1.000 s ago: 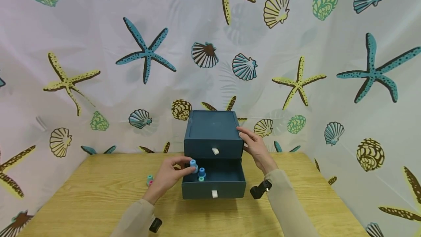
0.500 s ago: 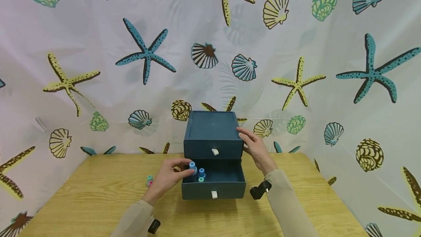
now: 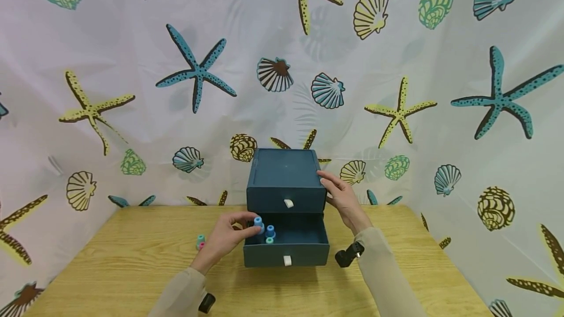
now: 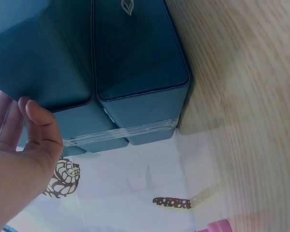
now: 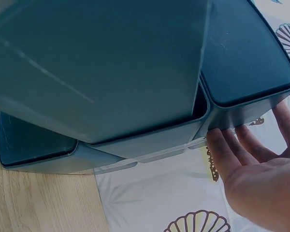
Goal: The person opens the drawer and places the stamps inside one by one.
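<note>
A two-tier dark blue drawer cabinet (image 3: pixel 286 168) stands on the wooden table, its lower drawer (image 3: pixel 286 256) pulled out. My left hand (image 3: pixel 224 238) reaches over that drawer's left edge, pinching a light blue stepped piece (image 3: pixel 258 222) with a hollow top. Beside it in the drawer are a darker blue piece (image 3: pixel 270 231) and a mint green one (image 3: pixel 269 240). In the left wrist view, the drawer's wall hides what my fingers (image 4: pixel 41 116) hold. My right hand (image 3: pixel 343 199) rests against the cabinet's upper right side; its fingers (image 5: pixel 224 150) touch the casing in the right wrist view.
Left of the cabinet, a green piece (image 3: pixel 200 238) and a pink piece (image 3: pixel 201 245) are on the table (image 3: pixel 145 258). The upper drawer (image 3: pixel 286 199), with a white pull tab, is closed. A shell-and-starfish curtain (image 3: pixel 282 111) hangs close behind the cabinet.
My left hand has lowered the light blue piece slightly into the drawer over the last second. The right hand and the cabinet stay where they were.
</note>
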Tool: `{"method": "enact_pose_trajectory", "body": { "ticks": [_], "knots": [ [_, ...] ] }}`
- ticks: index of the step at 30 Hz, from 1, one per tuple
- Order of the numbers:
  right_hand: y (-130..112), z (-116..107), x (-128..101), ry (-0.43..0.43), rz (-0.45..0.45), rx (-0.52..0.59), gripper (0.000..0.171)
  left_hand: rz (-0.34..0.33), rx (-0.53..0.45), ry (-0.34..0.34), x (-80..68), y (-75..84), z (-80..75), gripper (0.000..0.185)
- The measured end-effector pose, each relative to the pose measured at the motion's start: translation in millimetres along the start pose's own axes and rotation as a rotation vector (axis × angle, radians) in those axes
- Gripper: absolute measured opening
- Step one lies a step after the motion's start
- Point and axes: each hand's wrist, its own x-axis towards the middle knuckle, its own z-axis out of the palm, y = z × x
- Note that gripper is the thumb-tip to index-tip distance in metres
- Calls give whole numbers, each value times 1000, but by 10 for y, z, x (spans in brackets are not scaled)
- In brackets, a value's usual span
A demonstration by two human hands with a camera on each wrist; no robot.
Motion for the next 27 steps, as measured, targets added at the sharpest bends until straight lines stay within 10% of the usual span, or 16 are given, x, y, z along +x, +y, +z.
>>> {"method": "enact_pose_trajectory", "body": {
  "ticks": [27],
  "knots": [
    [29, -19, 30, 0, 9, 4, 41, -3, -26, 23, -55, -25, -18, 31]
  ]
}}
